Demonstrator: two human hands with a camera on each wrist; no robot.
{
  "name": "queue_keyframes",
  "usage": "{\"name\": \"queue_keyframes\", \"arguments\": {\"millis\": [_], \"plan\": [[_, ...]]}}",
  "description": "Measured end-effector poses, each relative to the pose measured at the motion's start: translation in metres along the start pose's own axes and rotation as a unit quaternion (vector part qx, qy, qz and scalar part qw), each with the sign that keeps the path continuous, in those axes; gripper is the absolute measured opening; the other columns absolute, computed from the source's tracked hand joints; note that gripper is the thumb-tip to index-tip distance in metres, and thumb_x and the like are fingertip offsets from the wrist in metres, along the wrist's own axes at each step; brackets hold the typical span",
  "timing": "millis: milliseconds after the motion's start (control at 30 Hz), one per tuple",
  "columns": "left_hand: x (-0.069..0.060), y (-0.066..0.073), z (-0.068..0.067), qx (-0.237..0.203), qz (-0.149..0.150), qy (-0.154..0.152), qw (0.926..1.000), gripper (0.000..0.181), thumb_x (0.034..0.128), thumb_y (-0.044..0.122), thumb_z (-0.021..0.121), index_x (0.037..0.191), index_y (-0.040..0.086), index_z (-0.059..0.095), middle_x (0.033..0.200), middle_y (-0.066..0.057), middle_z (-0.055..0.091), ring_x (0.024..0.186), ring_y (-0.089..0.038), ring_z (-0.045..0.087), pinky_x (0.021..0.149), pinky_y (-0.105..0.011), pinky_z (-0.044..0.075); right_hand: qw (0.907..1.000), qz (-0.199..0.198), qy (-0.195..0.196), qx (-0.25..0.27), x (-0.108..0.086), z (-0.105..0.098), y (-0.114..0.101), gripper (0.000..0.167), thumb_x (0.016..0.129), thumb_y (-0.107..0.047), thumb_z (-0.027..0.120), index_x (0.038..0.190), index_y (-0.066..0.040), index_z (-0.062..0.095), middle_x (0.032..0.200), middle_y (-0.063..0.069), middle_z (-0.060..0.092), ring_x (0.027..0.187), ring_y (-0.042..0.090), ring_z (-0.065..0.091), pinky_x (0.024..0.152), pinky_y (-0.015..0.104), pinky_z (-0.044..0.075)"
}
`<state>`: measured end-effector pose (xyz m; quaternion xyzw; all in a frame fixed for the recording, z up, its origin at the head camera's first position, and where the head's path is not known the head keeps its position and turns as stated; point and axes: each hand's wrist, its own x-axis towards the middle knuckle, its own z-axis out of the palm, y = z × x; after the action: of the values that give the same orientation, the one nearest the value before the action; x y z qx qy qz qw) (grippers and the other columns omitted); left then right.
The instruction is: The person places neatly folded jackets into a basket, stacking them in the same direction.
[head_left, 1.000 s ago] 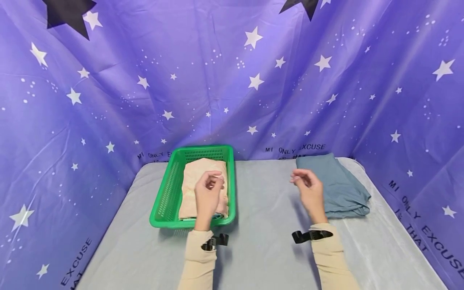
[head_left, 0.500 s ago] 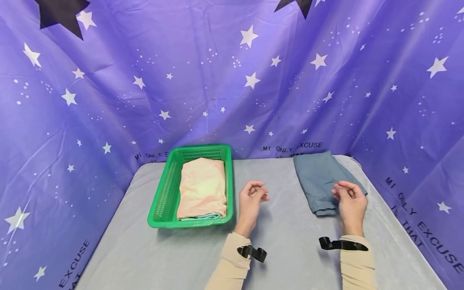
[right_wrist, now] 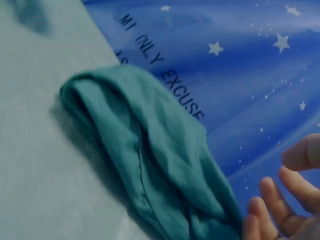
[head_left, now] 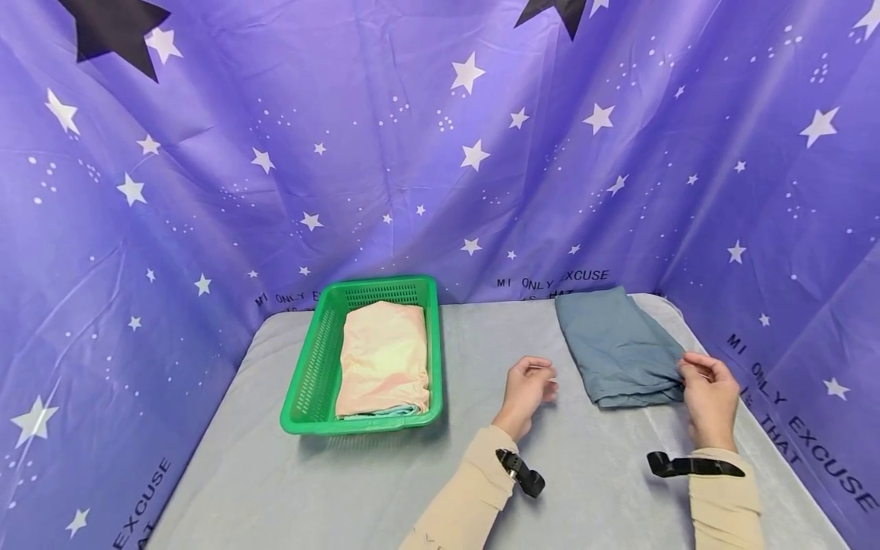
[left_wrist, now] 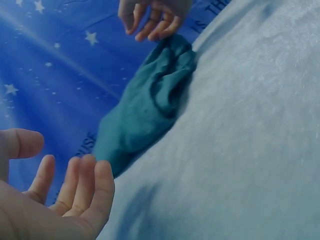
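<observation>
A folded blue-grey cloth [head_left: 615, 347] lies at the right of the table, its layered near edge bunched in the right wrist view. At its right edge is my right hand [head_left: 711, 401], thumb apart from the loosely bent fingers; whether the fingertips touch the fabric I cannot tell. My left hand [head_left: 524, 393] hovers to the left of the cloth, nothing in it, its fingers [left_wrist: 85, 185] slightly bent and the thumb spread away. On the left, a green basket [head_left: 292, 422] holds a folded peach cloth [head_left: 385, 355], with a teal fold [head_left: 395, 411] showing beneath its near edge.
A grey cover [head_left: 330, 489] lies over the table. Purple star-printed curtains [head_left: 385, 168] hang close behind it and along both sides. Each wrist carries a black strap with a small camera mount [head_left: 529, 480].
Both hands have moved right, away from the basket. The left hand has crossed from over the peach cloth toward the blue-grey cloth; the right hand has reached that cloth's right edge.
</observation>
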<state>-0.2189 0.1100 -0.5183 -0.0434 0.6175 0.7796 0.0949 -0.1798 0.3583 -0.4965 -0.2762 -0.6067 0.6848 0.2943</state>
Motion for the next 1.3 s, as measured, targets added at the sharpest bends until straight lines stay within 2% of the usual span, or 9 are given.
{"name": "queue_keyframes", "arguments": {"millis": [133,233,300,467,600,800,900,1100,1300], "plan": [[0.004,-0.004,0.013,0.007,-0.026,0.007,0.9996,0.021,0.0901,0.009,0.071,0.109,0.003,0.068,0.089,-0.001,0.069,0.085,-0.027,0.072,0.073,-0.044,0.062,0.9961,0.002,0.011,-0.087,0.01,-0.004,0.001,0.022,0.092,-0.006,0.067,0.092,-0.027,0.071,0.075,-0.025,0.06,0.071,-0.008,0.054,0.06,0.006,0.042],[0.006,-0.005,0.019,0.006,-0.048,0.005,0.9988,0.026,0.0907,0.012,0.072,0.115,0.004,0.066,0.093,-0.002,0.069,0.092,-0.032,0.071,0.078,-0.048,0.062,0.9861,0.015,-0.005,-0.166,0.018,-0.006,0.001,0.016,0.094,-0.016,0.066,0.1,-0.031,0.066,0.085,-0.025,0.055,0.075,-0.009,0.052,0.062,0.007,0.041],[0.007,-0.006,0.024,0.009,-0.061,0.002,0.9981,0.028,0.0913,0.014,0.072,0.118,0.006,0.065,0.098,-0.006,0.07,0.095,-0.033,0.071,0.081,-0.049,0.062,0.9751,0.019,-0.028,-0.219,0.024,-0.005,0.001,0.018,0.095,-0.022,0.065,0.114,-0.023,0.066,0.1,-0.014,0.059,0.084,-0.004,0.053,0.066,0.009,0.041],[0.01,-0.011,0.034,0.016,-0.085,-0.011,0.9962,0.037,0.0918,0.02,0.072,0.125,0.008,0.061,0.107,-0.009,0.066,0.099,-0.033,0.07,0.084,-0.05,0.061,0.9369,0.004,-0.102,-0.334,0.042,-0.002,0.001,0.064,0.099,-0.031,0.057,0.151,0.003,0.041,0.146,0.026,0.046,0.124,0.036,0.049,0.091,0.033,0.045],[0.013,-0.012,0.039,0.004,-0.098,-0.023,0.9949,0.042,0.0923,0.024,0.073,0.128,0.009,0.057,0.109,-0.005,0.064,0.103,-0.032,0.07,0.087,-0.05,0.061,0.912,-0.001,-0.149,-0.382,0.055,0.002,0.002,0.074,0.099,-0.035,0.054,0.154,0.009,0.029,0.152,0.035,0.035,0.137,0.057,0.031,0.108,0.061,0.031],[0.019,-0.012,0.044,-0.01,-0.107,-0.044,0.9933,0.053,0.0917,0.028,0.073,0.137,0.01,0.052,0.118,-0.01,0.066,0.105,-0.031,0.069,0.093,-0.052,0.058,0.8756,0.022,-0.199,-0.439,0.07,0.006,0.003,0.085,0.101,-0.045,0.052,0.156,0.01,0.019,0.156,0.044,0.02,0.137,0.07,0.014,0.108,0.071,0.025],[0.023,-0.013,0.046,-0.022,-0.109,-0.05,0.9925,0.055,0.0907,0.028,0.074,0.138,0.01,0.052,0.118,-0.012,0.065,0.104,-0.03,0.068,0.093,-0.053,0.058,0.8717,0.039,-0.224,-0.434,0.075,0.007,0.004,0.09,0.101,-0.048,0.05,0.157,0.012,0.012,0.158,0.044,0.013,0.141,0.068,0.013,0.113,0.07,0.025],[0.027,-0.018,0.049,-0.046,-0.117,-0.067,0.9898,0.052,0.0911,0.026,0.073,0.136,0.01,0.052,0.115,-0.013,0.062,0.098,-0.026,0.067,0.09,-0.054,0.059,0.8692,0.044,-0.263,-0.416,0.083,0.004,0.009,0.092,0.1,-0.049,0.05,0.151,0.02,0.016,0.152,0.047,0.021,0.136,0.059,0.033,0.111,0.066,0.037],[0.035,-0.025,0.045,-0.047,-0.118,-0.09,0.9878,0.036,0.0927,0.027,0.072,0.124,0.014,0.06,0.107,-0.01,0.061,0.086,-0.021,0.066,0.088,-0.052,0.061,0.8522,0.033,-0.27,-0.447,0.091,0.002,0.007,0.09,0.099,-0.05,0.052,0.147,0.021,0.024,0.147,0.048,0.028,0.128,0.057,0.04,0.108,0.064,0.04]]}}
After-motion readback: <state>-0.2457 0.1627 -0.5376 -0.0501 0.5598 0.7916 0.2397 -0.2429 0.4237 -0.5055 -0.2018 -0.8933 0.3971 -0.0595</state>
